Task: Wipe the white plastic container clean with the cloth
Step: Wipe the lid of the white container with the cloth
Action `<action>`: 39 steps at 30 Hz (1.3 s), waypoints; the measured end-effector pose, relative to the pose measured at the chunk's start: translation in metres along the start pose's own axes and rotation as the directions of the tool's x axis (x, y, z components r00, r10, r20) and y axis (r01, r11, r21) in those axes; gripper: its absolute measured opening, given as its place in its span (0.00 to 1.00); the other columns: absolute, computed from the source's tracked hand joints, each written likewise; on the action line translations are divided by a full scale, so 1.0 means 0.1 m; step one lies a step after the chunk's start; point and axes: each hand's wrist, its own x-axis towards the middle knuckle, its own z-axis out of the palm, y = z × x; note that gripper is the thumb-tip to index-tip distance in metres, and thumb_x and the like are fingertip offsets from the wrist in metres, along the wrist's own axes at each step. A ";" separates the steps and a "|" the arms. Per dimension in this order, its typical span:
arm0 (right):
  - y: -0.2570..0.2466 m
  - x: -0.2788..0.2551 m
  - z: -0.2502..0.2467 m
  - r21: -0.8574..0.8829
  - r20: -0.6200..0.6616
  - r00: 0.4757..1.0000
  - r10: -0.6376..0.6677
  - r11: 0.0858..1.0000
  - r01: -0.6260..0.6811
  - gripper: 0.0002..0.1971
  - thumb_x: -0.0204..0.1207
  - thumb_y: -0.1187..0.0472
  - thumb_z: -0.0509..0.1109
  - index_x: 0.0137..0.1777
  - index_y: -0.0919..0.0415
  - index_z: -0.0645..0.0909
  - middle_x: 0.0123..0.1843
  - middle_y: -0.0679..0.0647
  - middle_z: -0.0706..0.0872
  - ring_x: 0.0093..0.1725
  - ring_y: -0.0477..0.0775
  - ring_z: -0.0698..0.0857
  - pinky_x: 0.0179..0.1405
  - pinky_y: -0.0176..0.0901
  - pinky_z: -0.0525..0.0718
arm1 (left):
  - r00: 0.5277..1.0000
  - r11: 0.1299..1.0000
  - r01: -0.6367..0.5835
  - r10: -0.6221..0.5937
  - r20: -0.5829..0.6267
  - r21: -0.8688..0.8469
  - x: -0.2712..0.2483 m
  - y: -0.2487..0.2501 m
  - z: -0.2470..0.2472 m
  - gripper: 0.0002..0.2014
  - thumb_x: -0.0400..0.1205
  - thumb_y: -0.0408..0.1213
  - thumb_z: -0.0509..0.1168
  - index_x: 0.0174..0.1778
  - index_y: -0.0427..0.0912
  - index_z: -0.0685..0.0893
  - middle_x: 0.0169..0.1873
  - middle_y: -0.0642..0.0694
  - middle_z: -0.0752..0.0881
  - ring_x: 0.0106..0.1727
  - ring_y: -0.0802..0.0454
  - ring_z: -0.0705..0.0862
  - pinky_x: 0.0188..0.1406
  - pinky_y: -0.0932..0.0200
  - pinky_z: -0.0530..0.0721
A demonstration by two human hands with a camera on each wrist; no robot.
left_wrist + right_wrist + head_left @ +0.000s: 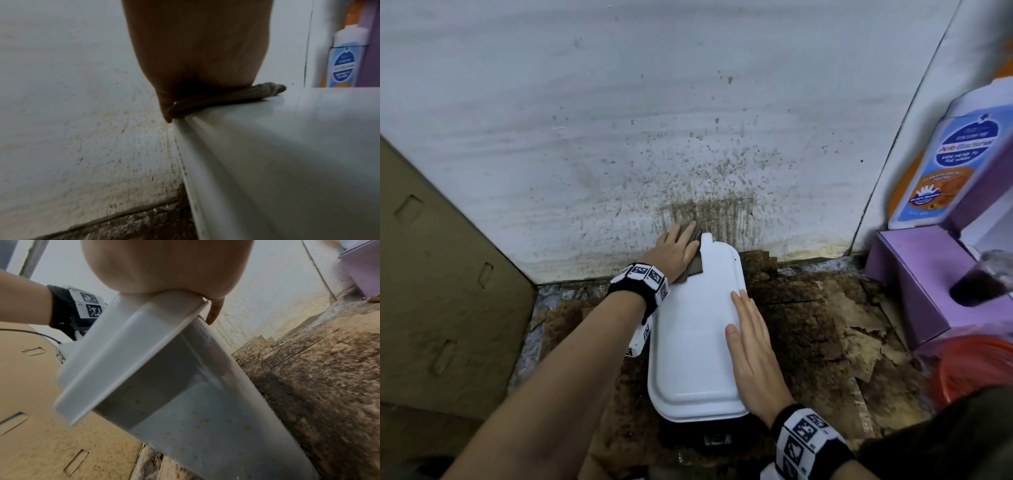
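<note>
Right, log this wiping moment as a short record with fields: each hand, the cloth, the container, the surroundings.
left hand: left hand lies flat with straight fingers, pressing the cloth against the container's far left edge
right hand: right hand rests flat on the lid's right side, no grip
cloth: brown cloth, folded, trapped under the palm
container: white plastic container, lid on; small specks on its side wall in the right wrist view
surroundings: spattered white wall, purple box
</note>
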 end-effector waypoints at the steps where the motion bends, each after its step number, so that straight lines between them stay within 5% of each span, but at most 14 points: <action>1: 0.00 0.00 0.00 0.000 0.000 1.000 0.000 1.000 0.000 0.27 0.90 0.43 0.46 0.88 0.38 0.48 0.88 0.28 0.44 0.85 0.29 0.40 0.84 0.35 0.44 | 0.998 0.999 -0.054 0.054 -0.011 0.004 -0.02 -0.01 0.01 0.25 0.95 0.41 0.42 0.89 0.38 0.54 0.90 0.39 0.49 0.90 0.36 0.51 0.85 0.38 0.58; 6: 0.00 0.00 0.01 0.008 -0.012 1.000 -0.013 1.000 0.013 0.28 0.89 0.42 0.46 0.88 0.39 0.49 0.88 0.29 0.45 0.86 0.30 0.41 0.85 0.36 0.45 | 0.986 0.991 -0.132 0.132 -0.098 0.006 -0.10 -0.15 0.14 0.27 0.94 0.48 0.46 0.90 0.46 0.55 0.89 0.45 0.54 0.89 0.40 0.57 0.85 0.41 0.61; 14: 0.00 -0.01 0.01 0.020 -0.014 1.000 -0.002 1.000 0.002 0.27 0.89 0.43 0.47 0.88 0.39 0.51 0.88 0.29 0.46 0.86 0.29 0.42 0.84 0.36 0.45 | 0.983 0.989 -0.111 0.124 -0.135 0.100 -0.65 -0.12 0.47 0.41 0.81 0.60 0.27 0.90 0.46 0.44 0.90 0.44 0.38 0.90 0.42 0.34 0.87 0.33 0.43; 17: 0.01 -0.01 0.01 0.021 -0.018 1.000 -0.001 1.000 0.002 0.27 0.89 0.44 0.47 0.88 0.40 0.52 0.88 0.30 0.47 0.86 0.29 0.42 0.84 0.36 0.46 | 0.984 0.996 -0.088 0.090 -0.151 0.015 -0.87 -0.05 0.57 0.41 0.80 0.61 0.27 0.90 0.47 0.41 0.89 0.46 0.32 0.85 0.49 0.25 0.88 0.40 0.38; 24: 0.01 -0.02 0.01 0.025 -0.020 1.000 -0.003 1.000 0.004 0.27 0.89 0.43 0.47 0.88 0.39 0.52 0.88 0.31 0.47 0.86 0.29 0.42 0.84 0.36 0.46 | 0.984 0.991 -0.128 0.130 -0.119 0.029 -1.30 0.01 0.66 0.36 0.82 0.60 0.28 0.85 0.49 0.32 0.85 0.46 0.25 0.84 0.47 0.19 0.88 0.46 0.32; 28: 0.00 -0.03 0.01 0.025 -0.011 1.000 0.004 1.000 -0.004 0.27 0.90 0.43 0.47 0.88 0.38 0.51 0.88 0.30 0.47 0.85 0.28 0.42 0.84 0.37 0.46 | 0.966 0.975 -0.162 0.188 -0.176 0.152 -1.51 -0.01 0.79 0.32 0.89 0.54 0.34 0.88 0.44 0.40 0.89 0.39 0.37 0.88 0.40 0.29 0.89 0.39 0.39; 31: 0.00 -0.02 0.00 0.018 -0.011 1.000 0.000 1.000 0.000 0.27 0.90 0.43 0.47 0.88 0.37 0.51 0.88 0.29 0.47 0.85 0.28 0.42 0.83 0.36 0.46 | 0.973 0.977 -0.135 0.163 -0.165 0.168 -1.61 -0.01 0.79 0.33 0.89 0.56 0.36 0.91 0.46 0.45 0.90 0.43 0.41 0.90 0.42 0.34 0.89 0.39 0.48; 35: -0.01 -0.02 0.02 0.020 -0.017 1.000 0.002 1.000 -0.002 0.26 0.90 0.45 0.48 0.88 0.38 0.52 0.88 0.30 0.48 0.85 0.27 0.43 0.83 0.35 0.47 | 0.970 0.985 -0.048 0.085 -0.227 0.164 -1.69 0.06 0.60 0.32 0.88 0.59 0.42 0.88 0.52 0.61 0.88 0.46 0.60 0.87 0.42 0.59 0.79 0.39 0.67; 37: -0.01 -0.02 0.01 0.027 -0.020 1.000 0.004 1.000 -0.004 0.26 0.90 0.46 0.49 0.88 0.39 0.53 0.88 0.30 0.48 0.85 0.27 0.43 0.83 0.34 0.47 | 0.959 0.994 -0.019 0.050 -0.280 0.111 -1.69 0.11 0.56 0.32 0.88 0.58 0.44 0.85 0.47 0.67 0.84 0.43 0.66 0.83 0.41 0.65 0.78 0.42 0.69; 39: -0.02 -0.02 0.01 0.026 -0.017 1.000 0.006 1.000 -0.006 0.26 0.91 0.46 0.49 0.88 0.39 0.53 0.88 0.30 0.48 0.85 0.27 0.43 0.83 0.34 0.47 | 0.949 1.000 0.007 -0.007 -0.317 -0.002 -1.67 0.14 0.58 0.32 0.89 0.58 0.47 0.85 0.42 0.64 0.84 0.39 0.62 0.84 0.40 0.61 0.82 0.43 0.65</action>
